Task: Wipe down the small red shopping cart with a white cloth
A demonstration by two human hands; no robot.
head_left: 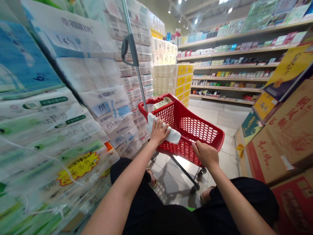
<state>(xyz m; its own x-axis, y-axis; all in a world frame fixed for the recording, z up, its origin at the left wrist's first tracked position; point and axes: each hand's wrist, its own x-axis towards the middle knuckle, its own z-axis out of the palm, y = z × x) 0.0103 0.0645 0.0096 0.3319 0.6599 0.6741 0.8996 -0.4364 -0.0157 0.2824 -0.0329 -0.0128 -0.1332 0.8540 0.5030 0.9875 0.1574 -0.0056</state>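
Observation:
A red plastic shopping cart (199, 125) with perforated walls stands in front of me. Spread along its near upper rim lies a white cloth (174, 135). My left hand (159, 131) presses this cloth against the rim, its fingers bent over it and slightly apart. Farther right, my right hand (206, 153) is closed around the same rim; its fingertips are hidden behind the edge. A metal pole (141, 83) with a grey handle rises at the cart's left corner. Some pale item (160, 103) shows behind the cart's left end, partly hidden.
Tall stacks of wrapped tissue packs (102, 94) line the left side closely. Cardboard boxes (281, 140) are piled on the right. Yellow-and-white packs (173, 81) stand beyond the cart, and shelves of goods (227, 65) run along the back. Under the cart is a tiled floor (171, 178).

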